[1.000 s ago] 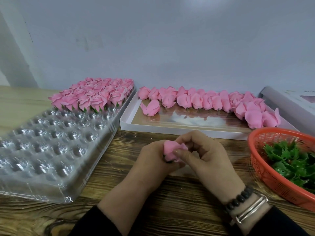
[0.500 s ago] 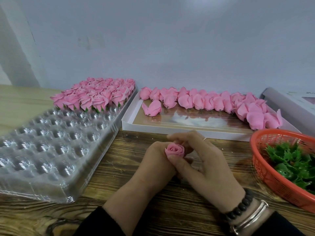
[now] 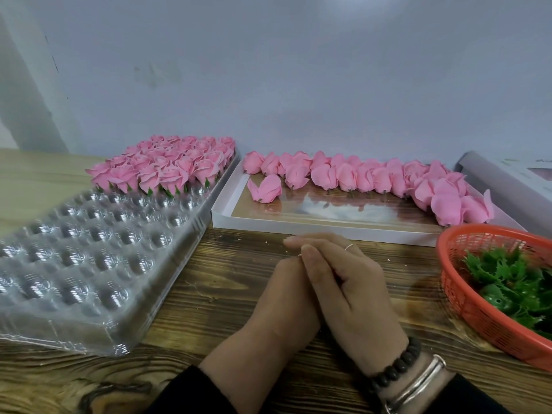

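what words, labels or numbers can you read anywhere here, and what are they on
No text can be read.
Pale box lid, far right: faint dark marks near its top edge, too blurred to read.
Clear plastic tray, white flat box, orange basket, bead bracelet: no print shows on any of them.

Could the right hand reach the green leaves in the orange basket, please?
Probably yes: the right hand lies over the left hand, nothing stands between it and the open-topped orange basket, and the green leaves lie uncovered.
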### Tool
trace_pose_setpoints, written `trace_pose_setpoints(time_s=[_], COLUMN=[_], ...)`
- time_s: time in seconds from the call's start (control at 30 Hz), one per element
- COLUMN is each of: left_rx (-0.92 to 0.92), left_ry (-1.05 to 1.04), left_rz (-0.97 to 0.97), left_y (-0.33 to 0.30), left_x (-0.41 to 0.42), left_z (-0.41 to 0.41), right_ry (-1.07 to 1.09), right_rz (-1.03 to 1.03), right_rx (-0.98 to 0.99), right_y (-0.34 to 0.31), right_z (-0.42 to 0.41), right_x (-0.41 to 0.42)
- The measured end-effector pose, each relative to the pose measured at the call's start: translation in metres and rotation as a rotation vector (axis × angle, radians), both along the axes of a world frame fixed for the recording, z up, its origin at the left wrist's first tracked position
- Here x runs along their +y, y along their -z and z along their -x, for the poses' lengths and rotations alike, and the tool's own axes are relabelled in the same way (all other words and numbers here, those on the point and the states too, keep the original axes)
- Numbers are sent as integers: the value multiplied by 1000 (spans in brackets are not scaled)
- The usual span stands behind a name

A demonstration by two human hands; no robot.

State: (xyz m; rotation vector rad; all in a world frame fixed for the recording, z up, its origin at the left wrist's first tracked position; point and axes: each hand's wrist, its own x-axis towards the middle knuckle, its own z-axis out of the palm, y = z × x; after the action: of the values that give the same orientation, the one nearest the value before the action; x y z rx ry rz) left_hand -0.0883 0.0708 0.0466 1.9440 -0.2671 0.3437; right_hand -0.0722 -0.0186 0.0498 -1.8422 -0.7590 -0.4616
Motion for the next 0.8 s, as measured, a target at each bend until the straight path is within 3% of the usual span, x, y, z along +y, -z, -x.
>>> trace_pose_setpoints(time_s=[0.27,0.4,0.47,0.63,0.7,0.8], left_rx=[-12,-85,-70,-29,-39,8], left_ry=[74,18,-16,-119,-124,-155], left_rz=[142,62,83,26,-7,-218], left_y=[-1,-4,-4,-4,-6,-9], left_x=[3,6,10,17,16,15], left_z=[-2,-3,-5,-8,-6,-5], right_ry=[-101,-185,-162,-65,-104,-104], right_rz=[86,112,93,76,62,45], right_rx=[296,354,322,-51,-48,-9], right_y=[-1,1,1,-5,-4,-5], right_z=[-8,-12,-14,-11,-10,-11], right_x=[-8,-12,-14,-15,-13,-13])
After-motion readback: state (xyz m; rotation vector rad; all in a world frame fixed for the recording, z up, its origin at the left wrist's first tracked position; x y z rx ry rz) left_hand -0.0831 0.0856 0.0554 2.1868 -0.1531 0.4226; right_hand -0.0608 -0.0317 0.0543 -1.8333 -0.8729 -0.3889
